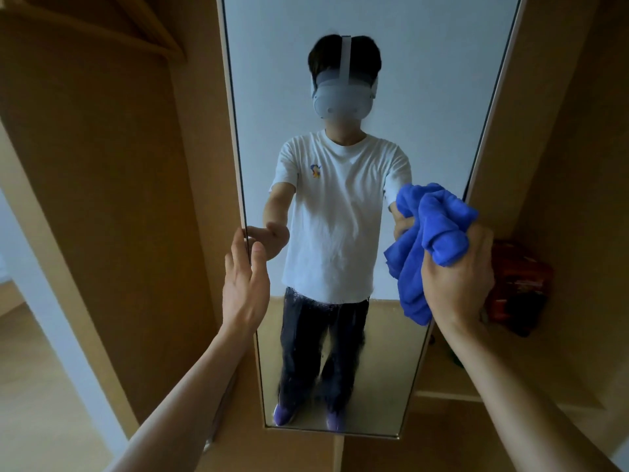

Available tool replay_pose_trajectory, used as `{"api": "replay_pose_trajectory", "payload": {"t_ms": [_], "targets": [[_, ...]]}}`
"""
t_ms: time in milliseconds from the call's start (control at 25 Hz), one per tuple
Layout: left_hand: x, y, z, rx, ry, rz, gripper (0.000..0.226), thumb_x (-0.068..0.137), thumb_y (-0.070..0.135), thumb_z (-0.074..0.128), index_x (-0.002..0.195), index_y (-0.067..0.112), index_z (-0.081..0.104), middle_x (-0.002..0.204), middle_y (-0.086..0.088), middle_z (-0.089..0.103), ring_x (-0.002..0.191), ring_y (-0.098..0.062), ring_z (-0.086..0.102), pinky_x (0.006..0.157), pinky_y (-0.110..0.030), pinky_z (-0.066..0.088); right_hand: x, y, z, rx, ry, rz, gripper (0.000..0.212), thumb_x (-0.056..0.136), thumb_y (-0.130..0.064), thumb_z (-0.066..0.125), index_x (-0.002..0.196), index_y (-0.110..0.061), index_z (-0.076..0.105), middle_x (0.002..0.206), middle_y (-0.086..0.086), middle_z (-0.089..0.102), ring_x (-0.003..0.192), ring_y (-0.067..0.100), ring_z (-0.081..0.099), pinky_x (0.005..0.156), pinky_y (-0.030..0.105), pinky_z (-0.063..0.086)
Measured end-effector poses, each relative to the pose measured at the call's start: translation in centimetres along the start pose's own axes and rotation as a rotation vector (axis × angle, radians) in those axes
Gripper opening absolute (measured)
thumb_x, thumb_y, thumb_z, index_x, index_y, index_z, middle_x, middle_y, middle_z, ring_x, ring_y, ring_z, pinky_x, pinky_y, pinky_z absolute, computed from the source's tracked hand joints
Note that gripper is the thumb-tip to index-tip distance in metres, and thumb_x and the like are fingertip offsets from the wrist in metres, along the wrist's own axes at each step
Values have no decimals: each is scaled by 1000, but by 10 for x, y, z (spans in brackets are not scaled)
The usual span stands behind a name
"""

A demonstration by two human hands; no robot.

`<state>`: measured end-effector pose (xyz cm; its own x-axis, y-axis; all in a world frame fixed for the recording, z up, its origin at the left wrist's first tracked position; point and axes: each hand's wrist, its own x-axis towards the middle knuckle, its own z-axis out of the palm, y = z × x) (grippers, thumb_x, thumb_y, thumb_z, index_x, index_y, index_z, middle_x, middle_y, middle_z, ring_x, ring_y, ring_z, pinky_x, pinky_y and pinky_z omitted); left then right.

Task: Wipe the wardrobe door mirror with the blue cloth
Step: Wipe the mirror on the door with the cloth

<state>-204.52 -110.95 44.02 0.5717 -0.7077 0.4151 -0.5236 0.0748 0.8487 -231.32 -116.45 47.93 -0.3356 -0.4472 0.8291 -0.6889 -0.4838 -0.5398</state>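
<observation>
The tall mirror (pixel 340 369) fills the middle of the wooden wardrobe door and reflects a person in a white T-shirt and dark trousers. Its lower half shows smears or wet streaks. My right hand (pixel 459 277) is shut on a bunched blue cloth (pixel 429 240), held against or just in front of the mirror's right edge at mid height. My left hand (pixel 243 284) has its fingers around the door's left edge, thumb on the mirror side.
Wooden wardrobe panels (pixel 119 199) stand left and right of the door. A red and black object (pixel 517 287) sits on a shelf inside the wardrobe at right. Pale wooden floor (pixel 41 386) shows at lower left.
</observation>
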Motion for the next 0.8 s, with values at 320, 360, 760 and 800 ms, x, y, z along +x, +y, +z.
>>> {"api": "replay_pose_trajectory", "payload": {"t_ms": [320,360,760,800], "targets": [[5,-11,-20,-85,-121,9,50,108,51,17,158,44,19,165,6,30,146,-18,34,106,-32,27,-36,-74,53,163,-276,4,41,85,-32,64,119,-27,41,117,7,58,91,25,65,73,38,55],[6,-13,-22,-108,-132,0,49,109,49,17,158,44,21,164,7,31,146,-15,34,109,-31,27,-43,-84,60,178,-294,-49,53,81,-22,70,123,-25,39,121,9,56,97,29,64,76,38,53],[17,-24,-36,-336,-273,-69,66,97,68,17,153,39,38,155,6,47,143,-14,43,120,-46,33,-80,-148,100,-13,-509,-409,32,89,-11,64,118,-1,57,102,14,58,85,29,63,62,41,55],[18,-27,-36,-354,-278,-85,64,100,64,18,153,37,38,155,4,47,144,-15,43,120,-47,33,-81,-149,103,10,-574,-401,32,92,-15,62,121,-5,56,107,11,56,88,27,62,66,40,54]]}}
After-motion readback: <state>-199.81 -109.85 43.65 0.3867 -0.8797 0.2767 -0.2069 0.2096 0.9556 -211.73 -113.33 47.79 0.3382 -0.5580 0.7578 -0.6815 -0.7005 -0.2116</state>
